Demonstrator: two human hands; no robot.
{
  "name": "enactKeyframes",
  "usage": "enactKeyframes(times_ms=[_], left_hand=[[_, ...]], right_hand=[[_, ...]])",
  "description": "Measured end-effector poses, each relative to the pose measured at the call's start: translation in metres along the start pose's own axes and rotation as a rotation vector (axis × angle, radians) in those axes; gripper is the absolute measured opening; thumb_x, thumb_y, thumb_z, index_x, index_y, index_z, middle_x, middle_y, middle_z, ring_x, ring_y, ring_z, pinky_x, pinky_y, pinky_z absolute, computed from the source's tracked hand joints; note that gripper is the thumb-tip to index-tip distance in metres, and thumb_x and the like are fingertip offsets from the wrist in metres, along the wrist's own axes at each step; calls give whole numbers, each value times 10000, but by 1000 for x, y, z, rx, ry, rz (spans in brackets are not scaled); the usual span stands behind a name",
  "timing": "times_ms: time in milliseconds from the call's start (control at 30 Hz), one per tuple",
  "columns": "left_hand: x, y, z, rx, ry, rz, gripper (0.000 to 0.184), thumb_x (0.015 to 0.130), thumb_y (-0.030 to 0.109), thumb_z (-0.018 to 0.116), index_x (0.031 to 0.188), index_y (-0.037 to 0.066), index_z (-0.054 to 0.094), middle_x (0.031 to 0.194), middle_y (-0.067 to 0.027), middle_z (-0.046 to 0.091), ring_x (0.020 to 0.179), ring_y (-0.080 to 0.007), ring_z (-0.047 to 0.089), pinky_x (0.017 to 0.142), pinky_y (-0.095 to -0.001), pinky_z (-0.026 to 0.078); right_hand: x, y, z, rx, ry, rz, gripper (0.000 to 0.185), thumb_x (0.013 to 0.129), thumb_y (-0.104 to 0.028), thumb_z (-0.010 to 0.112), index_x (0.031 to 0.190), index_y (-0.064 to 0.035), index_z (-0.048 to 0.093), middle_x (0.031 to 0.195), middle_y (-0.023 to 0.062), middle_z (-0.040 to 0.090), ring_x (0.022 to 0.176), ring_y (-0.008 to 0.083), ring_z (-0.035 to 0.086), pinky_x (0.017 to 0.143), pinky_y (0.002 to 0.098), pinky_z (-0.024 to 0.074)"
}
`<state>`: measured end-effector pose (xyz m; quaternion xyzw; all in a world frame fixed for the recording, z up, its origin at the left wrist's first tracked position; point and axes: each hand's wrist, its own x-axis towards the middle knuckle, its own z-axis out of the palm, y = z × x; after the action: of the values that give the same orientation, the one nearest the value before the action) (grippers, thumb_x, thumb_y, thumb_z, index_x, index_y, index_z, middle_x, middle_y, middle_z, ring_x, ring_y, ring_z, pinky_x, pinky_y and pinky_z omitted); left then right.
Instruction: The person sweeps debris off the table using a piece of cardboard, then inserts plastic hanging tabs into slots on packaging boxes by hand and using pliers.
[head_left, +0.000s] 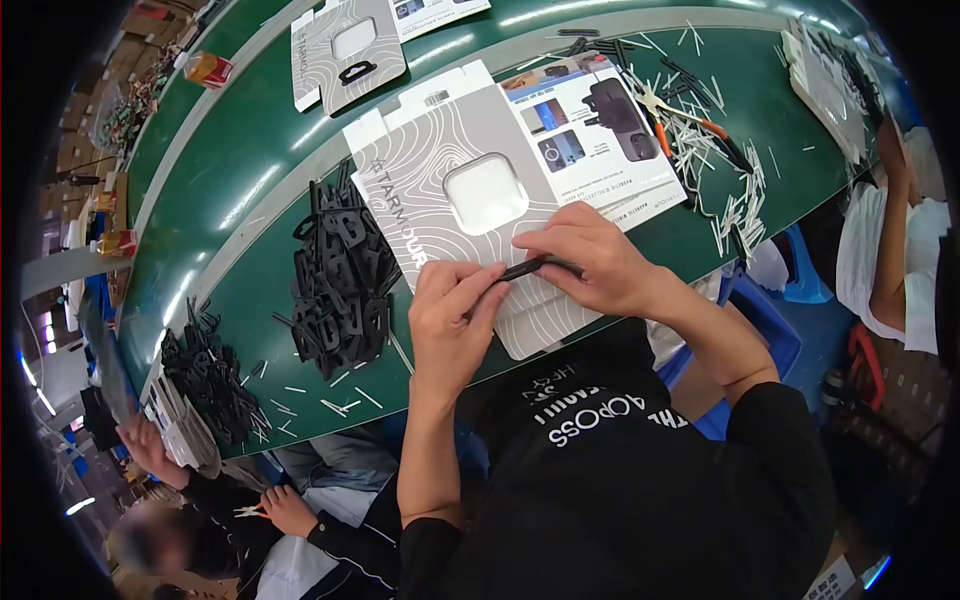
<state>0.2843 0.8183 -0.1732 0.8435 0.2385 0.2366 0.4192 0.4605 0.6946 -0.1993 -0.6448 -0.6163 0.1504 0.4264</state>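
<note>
1. Black T-shirt (650, 500) fabric, printed with white lettering, is seen nearest the camera, below the two hands.
2. A slim black plastic part (522, 269) is held between both hands, above the lower portion of a grey carton (435, 130) patterned with white contour lines.
3. One end of the part is pinched by the left hand (448, 312), its thumb and index finger brought close together.
4. The other end is gripped by the right hand (598, 262), with the fingers curled narrowly around it and the index finger extended toward the left.
5. The carton is pierced by a rounded-square window, and beside it product photos are shown on printed cartons (601, 160).
6. Black plastic parts are heaped in a pile (342, 280) left of the carton, on the green tabletop (240, 330).
7. Thin white sticks (742, 215) are scattered at the right, where orange-handled pliers (660, 108) are laid among them.
8. A black ring-shaped part (357, 72) is rested on another grey carton (385, 55) farther off.
9. At the lower left, small pliers (250, 511) are held in a co-worker's hand (290, 511).
</note>
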Motion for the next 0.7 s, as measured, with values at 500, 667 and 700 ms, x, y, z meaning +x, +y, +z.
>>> enactKeyframes(times_ms=[500,667,700], left_hand=[[4,-6,-1,-18,-64,36,194,719,-15,789,907,24,765,816,-38,651,727,-162,527,620,-269,437],[2,-10,0,-48,-55,44,183,714,-12,795,890,25,764,811,-38,655,688,-158,531,600,-271,434],[1,-11,1,-43,-48,52,182,713,-10,796,888,26,763,811,-38,656,680,-157,531,596,-270,433]], right_hand=[[2,5,2,66,74,-141,196,745,-5,778,930,-45,726,862,19,704,823,196,591,832,312,491],[0,7,4,70,95,-123,132,755,-33,794,868,-43,728,850,20,711,803,195,593,827,317,495],[0,7,3,77,92,-125,135,754,-33,794,871,-42,728,855,22,712,806,194,592,827,318,495]])
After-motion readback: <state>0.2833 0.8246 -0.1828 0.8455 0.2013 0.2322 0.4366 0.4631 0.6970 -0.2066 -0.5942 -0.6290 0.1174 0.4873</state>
